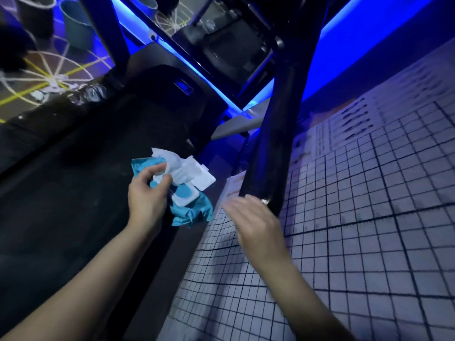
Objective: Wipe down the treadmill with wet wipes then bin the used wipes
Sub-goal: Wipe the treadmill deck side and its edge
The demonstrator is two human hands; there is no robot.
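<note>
Left hand (147, 195) grips teal wet-wipe pack (189, 207), lid open, above treadmill belt (73, 193); right hand (256, 222) open, blurred, near upright (278, 134).

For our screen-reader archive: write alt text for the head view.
The left hand grips a teal wet wipe pack, its white lid flipped open and a wipe sticking out, above the black treadmill belt. The right hand hangs open, blurred, beside the treadmill's dark upright, over a tiled floor.

Dim scene, blue strip glow from above, motion blur, wide-angle edge bending.
</note>
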